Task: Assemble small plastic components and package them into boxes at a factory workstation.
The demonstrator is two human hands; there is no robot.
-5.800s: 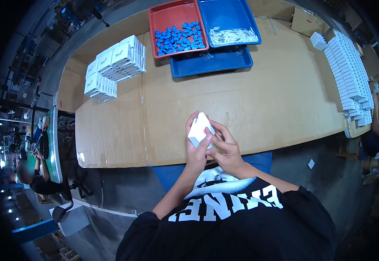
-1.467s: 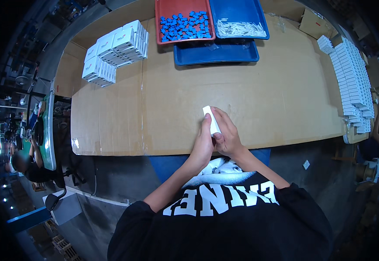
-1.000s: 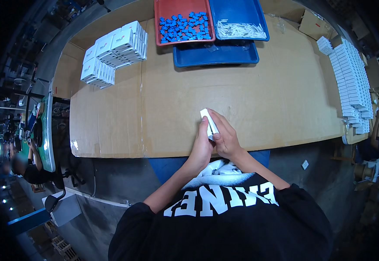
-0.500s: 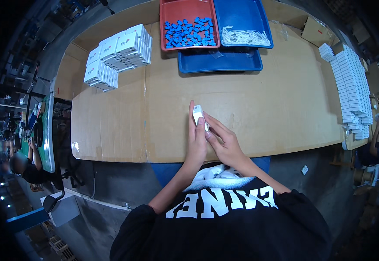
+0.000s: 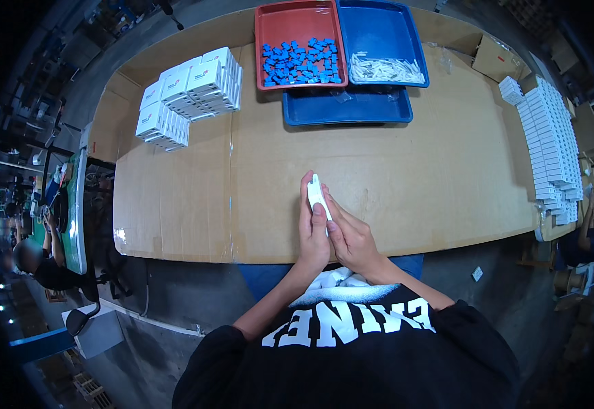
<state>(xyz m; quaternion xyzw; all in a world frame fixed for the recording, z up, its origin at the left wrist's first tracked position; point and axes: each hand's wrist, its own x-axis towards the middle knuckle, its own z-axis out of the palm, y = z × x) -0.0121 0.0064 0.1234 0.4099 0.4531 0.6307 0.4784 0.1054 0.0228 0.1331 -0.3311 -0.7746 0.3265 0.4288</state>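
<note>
Over the near middle of the cardboard-covered table [image 5: 413,177], a slim white box [image 5: 317,193] stands tilted between my two hands. My left hand [image 5: 314,232] wraps its left side, with the thumb pressed on the near face. From the right, my right hand [image 5: 355,240] closes against the other side, its fingers partly behind the box. The box's lower end is hidden by my palms and thumbs. Its top end looks notched or open, but I cannot tell which.
At the far middle, a red tray [image 5: 297,27] holds blue plastic pieces and a blue tray [image 5: 382,31] holds white slender pieces. Another blue tray [image 5: 348,114] lies in front. White boxes [image 5: 188,88] are stacked left, smaller boxes [image 5: 549,146] right. A person [image 5: 38,255] sits far left.
The white box has turned in my hands and now shows a narrower face. My fingers have shifted around it. The whole scene sits slightly lower in view.
</note>
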